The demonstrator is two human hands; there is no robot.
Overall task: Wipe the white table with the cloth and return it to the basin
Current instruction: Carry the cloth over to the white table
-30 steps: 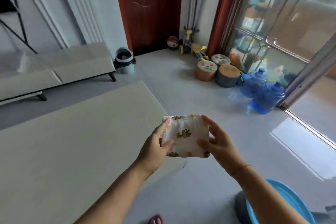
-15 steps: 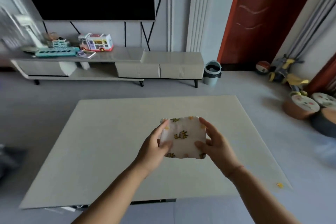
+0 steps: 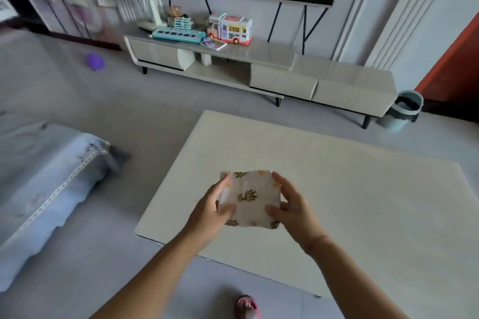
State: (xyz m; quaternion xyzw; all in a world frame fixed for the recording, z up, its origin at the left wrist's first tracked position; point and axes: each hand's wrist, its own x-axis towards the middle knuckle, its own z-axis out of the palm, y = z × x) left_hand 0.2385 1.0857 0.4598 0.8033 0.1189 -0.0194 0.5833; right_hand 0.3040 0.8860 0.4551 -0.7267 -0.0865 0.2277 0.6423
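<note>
Your left hand (image 3: 207,211) and right hand (image 3: 294,208) each grip a side of the folded giraffe-print cloth (image 3: 250,198), thumbs on top, just below frame centre. The white table (image 3: 350,189) lies directly beneath, stretching right — lower it straight down.

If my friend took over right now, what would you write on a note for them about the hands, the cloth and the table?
Left hand: gripping the left edge of the folded white cloth with yellow giraffe prints.
Right hand: gripping its right edge.
The cloth is held above the near left part of the low white rectangular table; I cannot tell if it touches the top.
The basin is out of view.
Done: cloth folded and brought to the table.
Left: wipe the table top, then put the cloth back in the basin.
</note>
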